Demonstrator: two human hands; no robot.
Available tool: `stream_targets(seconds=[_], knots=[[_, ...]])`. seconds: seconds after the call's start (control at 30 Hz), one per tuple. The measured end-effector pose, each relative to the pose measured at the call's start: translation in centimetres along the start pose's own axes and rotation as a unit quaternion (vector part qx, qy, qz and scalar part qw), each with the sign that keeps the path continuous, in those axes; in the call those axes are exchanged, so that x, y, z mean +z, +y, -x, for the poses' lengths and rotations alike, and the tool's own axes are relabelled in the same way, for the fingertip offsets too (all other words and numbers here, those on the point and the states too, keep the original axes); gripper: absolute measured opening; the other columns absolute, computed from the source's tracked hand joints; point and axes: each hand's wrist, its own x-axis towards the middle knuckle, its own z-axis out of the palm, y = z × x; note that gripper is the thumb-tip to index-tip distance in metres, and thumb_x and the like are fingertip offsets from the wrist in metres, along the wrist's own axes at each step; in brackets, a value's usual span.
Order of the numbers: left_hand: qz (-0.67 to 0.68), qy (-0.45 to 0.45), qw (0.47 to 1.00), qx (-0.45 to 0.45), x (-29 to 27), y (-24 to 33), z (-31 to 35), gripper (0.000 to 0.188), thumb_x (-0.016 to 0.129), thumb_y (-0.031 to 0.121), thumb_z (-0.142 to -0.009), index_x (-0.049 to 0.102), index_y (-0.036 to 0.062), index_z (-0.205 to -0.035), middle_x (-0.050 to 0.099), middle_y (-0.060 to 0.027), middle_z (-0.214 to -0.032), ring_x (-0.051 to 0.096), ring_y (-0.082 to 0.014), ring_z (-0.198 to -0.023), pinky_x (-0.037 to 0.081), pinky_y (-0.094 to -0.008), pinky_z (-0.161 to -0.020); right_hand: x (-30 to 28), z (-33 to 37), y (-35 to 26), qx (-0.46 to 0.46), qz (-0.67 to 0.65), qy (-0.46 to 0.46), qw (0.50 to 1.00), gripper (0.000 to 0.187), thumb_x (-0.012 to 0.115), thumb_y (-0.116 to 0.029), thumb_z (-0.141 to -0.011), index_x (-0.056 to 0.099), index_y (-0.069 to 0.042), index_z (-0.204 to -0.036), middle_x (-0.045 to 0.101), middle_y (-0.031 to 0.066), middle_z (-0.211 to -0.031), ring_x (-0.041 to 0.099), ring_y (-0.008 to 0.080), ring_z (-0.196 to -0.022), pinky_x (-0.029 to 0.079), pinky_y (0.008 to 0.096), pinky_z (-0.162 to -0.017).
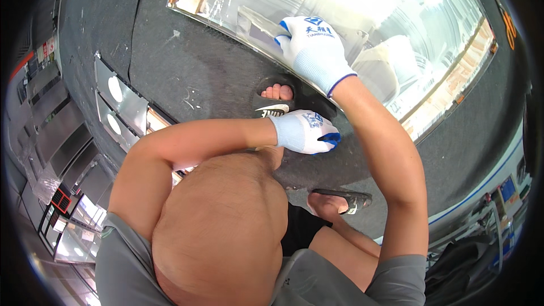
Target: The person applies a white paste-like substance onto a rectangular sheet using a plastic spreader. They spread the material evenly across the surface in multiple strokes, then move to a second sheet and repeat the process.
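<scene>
My right hand (313, 48), in a white glove with blue fingertips, lies on a large shiny metal sheet (396, 17) covered in clear film. Its fingers curl on a lifted grey flap of that film (256, 22) near the sheet's front edge. My left hand (306, 131), in the same kind of glove, is curled into a fist low over the dark mat, just below my sandalled foot (276, 102). Nothing shows inside the left fist.
The sheet lies on a dark grey floor mat (187, 62). My other foot in a sandal (340, 199) is at lower right. Shiny metal panels with round holes (122, 102) lie to the left, and metal cabinets (62, 153) stand at far left. A blue line marks the floor at right.
</scene>
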Motion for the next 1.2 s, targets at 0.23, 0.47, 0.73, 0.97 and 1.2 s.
stream_targets(seconds=[0.23, 0.47, 0.73, 0.97, 1.2], knots=[[0.030, 0.044, 0.999, -0.006, -0.5, -0.6, 1.2, 0.036, 0.062, 0.040, -0.098, 0.073, 0.0133, -0.120, 0.075, -0.0164, -0.109, 0.072, -0.0416, -0.096, 0.056, -0.0506, -0.089, -6.9, -5.7, 3.1, 0.082, 0.068, 0.179, 0.978, 0.032, 0.064, -0.034, -0.098, 0.075, -0.005, -0.108, 0.076, 0.0236, -0.104, 0.072, 0.0404, -0.100, 0.056, 0.0509, -0.090], [0.026, 0.007, 0.999, -0.020, -1.0, -0.1, 0.3, 0.043, 0.063, 0.039, -0.097, 0.067, 0.0127, -0.130, 0.075, -0.0176, -0.112, 0.072, -0.0403, -0.100, 0.056, -0.0469, -0.091, -1.4, -5.8, -3.8, -0.022, 0.074, -0.027, 0.997, 0.037, 0.064, -0.039, -0.099, 0.073, -0.012, -0.122, 0.074, 0.0192, -0.117, 0.071, 0.0361, -0.110, 0.055, 0.0466, -0.098], [0.063, 0.040, 0.997, 0.023, -1.8, 0.6, -0.2, 0.035, 0.057, 0.041, -0.098, 0.068, 0.0078, -0.101, 0.073, -0.0211, -0.100, 0.070, -0.0437, -0.095, 0.054, -0.0512, -0.089, -3.6, -10.8, -2.5, -0.031, 0.046, 0.195, 0.979, 0.038, 0.066, -0.035, -0.096, 0.074, -0.002, -0.112, 0.074, 0.0276, -0.108, 0.071, 0.0426, -0.103, 0.054, 0.0522, -0.093], [0.056, 0.071, 0.996, 0.027, -0.3, -0.4, -1.6, 0.038, 0.056, 0.040, -0.098, 0.072, 0.0064, -0.110, 0.075, -0.0219, -0.103, 0.071, -0.0415, -0.100, 0.054, -0.0490, -0.091, -0.3, -8.6, -7.2, -0.030, 0.067, -0.026, 0.997, 0.030, 0.064, -0.036, -0.099, 0.075, -0.013, -0.114, 0.077, 0.0165, -0.108, 0.073, 0.0362, -0.103, 0.057, 0.0469, -0.093], [0.020, 0.083, 0.994, 0.067, -0.2, -0.1, -1.7, 0.038, 0.056, 0.038, -0.097, 0.071, 0.0062, -0.113, 0.075, -0.0221, -0.103, 0.071, -0.0418, -0.097, 0.055, -0.0485, -0.089, -1.8, -10.9, -5.8, 0.013, 0.070, 0.077, 0.995, 0.028, 0.064, -0.034, -0.098, 0.078, -0.012, -0.108, 0.078, 0.0162, -0.101, 0.074, 0.0364, -0.098, 0.058, 0.0472, -0.090]])
